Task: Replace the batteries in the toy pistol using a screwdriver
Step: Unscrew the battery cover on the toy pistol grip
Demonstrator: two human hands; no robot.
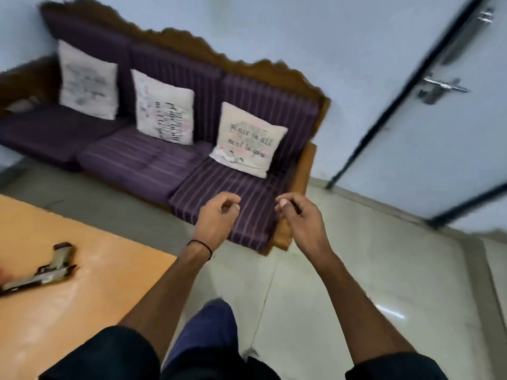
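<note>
The toy pistol [45, 274], silver-grey with a dark grip, lies on its side on the orange table [104, 286] at the lower left. Both of my hands are raised in the air over the floor, well to the right of the table and away from the pistol. My left hand [216, 218] has loosely curled fingers and holds nothing that I can see. My right hand [299, 218] is likewise loosely curled, with the fingertips near the thumb and nothing visible between them. No screwdriver or batteries show in this view.
A wooden sofa [153, 163] with purple cushions and three white pillows stands ahead against the wall. A white door [439, 138] with a metal handle is at the right. Pale tiled floor [343, 270] lies between table and door. My knee [211, 322] shows below.
</note>
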